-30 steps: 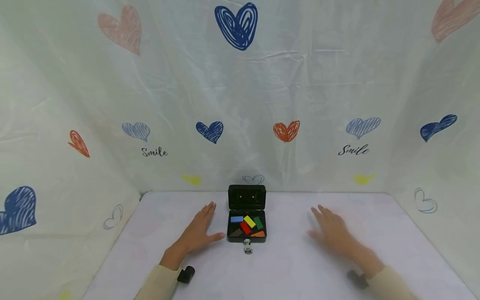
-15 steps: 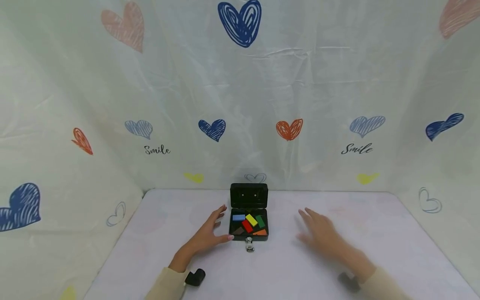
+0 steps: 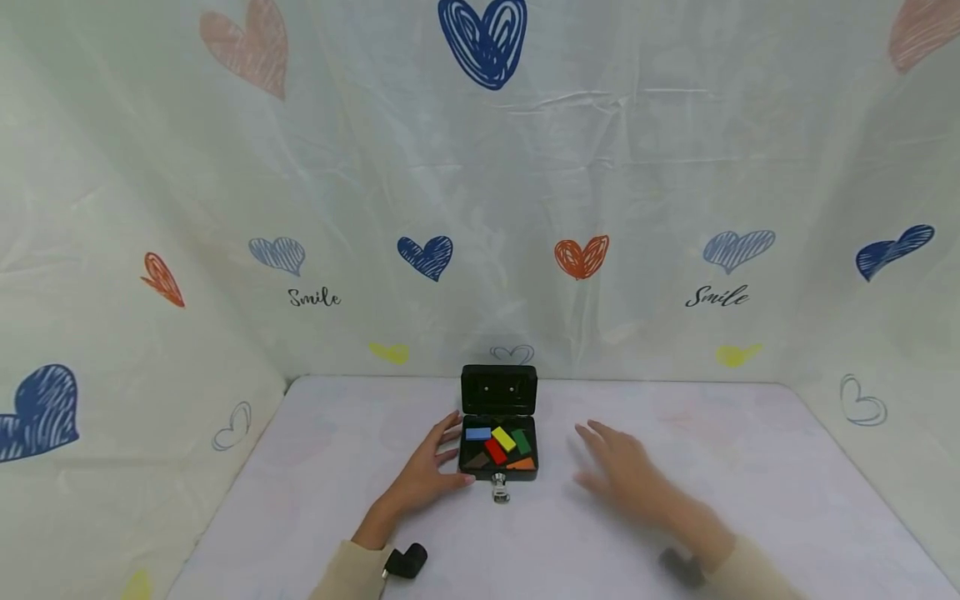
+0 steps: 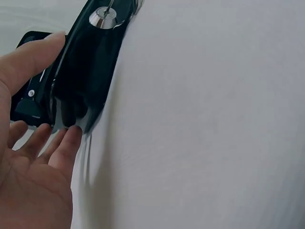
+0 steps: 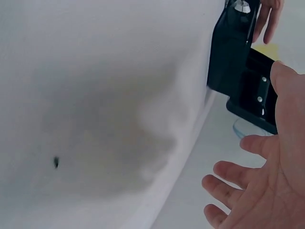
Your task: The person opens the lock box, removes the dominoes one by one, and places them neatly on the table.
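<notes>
A small black cash box [image 3: 519, 476] stands on the table, its lid [image 3: 480, 398] raised at the back. Inside lie several flat blocks, among them a blue block [image 3: 477, 434], a yellow block [image 3: 503, 439], a green block [image 3: 521, 442] and a red block [image 3: 495, 452]. A silver lock with a key [image 3: 500, 490] shows at the front. My left hand [image 3: 420, 479] is at the box's left side, thumb by the front corner, fingertips at or very near the side wall. Apart from the box, to its right, my right hand [image 3: 622, 471] hovers blurred with spread fingers and holds nothing.
The white-covered table [image 3: 300, 450] reaches back to a pale curtain [image 3: 637, 167] printed with hearts and "Smile". Black wrist devices sit at both cuffs; the left device [image 3: 407, 561] shows most clearly.
My left hand has moved right, from beside the box up against its left side. My right hand has come left towards the box. The box and blocks keep their places on the table.
</notes>
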`<state>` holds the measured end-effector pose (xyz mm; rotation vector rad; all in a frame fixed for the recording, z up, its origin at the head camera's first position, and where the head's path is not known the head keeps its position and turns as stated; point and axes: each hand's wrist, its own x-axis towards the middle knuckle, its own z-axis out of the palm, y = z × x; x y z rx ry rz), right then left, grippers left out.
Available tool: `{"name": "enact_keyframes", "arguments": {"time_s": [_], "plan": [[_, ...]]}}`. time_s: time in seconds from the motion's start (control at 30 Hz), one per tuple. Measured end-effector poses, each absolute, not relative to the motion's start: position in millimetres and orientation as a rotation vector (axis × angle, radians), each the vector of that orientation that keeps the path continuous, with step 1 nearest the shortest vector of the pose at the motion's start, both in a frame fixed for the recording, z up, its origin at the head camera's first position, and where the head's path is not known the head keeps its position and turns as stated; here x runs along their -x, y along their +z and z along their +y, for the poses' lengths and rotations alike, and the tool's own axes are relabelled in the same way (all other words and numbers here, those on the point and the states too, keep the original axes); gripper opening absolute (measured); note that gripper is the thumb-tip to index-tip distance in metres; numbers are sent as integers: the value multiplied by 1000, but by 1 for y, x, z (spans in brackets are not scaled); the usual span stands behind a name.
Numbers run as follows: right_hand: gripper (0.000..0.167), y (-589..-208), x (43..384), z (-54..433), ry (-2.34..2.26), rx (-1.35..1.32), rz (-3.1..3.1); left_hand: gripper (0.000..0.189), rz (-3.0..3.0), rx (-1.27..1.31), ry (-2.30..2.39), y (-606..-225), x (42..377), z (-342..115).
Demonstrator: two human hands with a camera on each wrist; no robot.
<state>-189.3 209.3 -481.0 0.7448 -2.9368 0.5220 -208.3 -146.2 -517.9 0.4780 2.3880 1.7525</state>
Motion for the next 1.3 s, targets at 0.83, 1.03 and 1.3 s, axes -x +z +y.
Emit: {"name": "enact_keyframes", "arguments": {"time_s": [0.83,1.03,1.3], "plan": [[65,-478,191,186,632,-861,-2907,98,2412,-348,1715,-525,219,-142],[64,-476,192,179,656,-876,-2901,96,2394,-315,1739,-526,219,-143],[67,-468,196,161,682,-876,-2964,94,2347,-307,1776,-527,220,-144]]}}
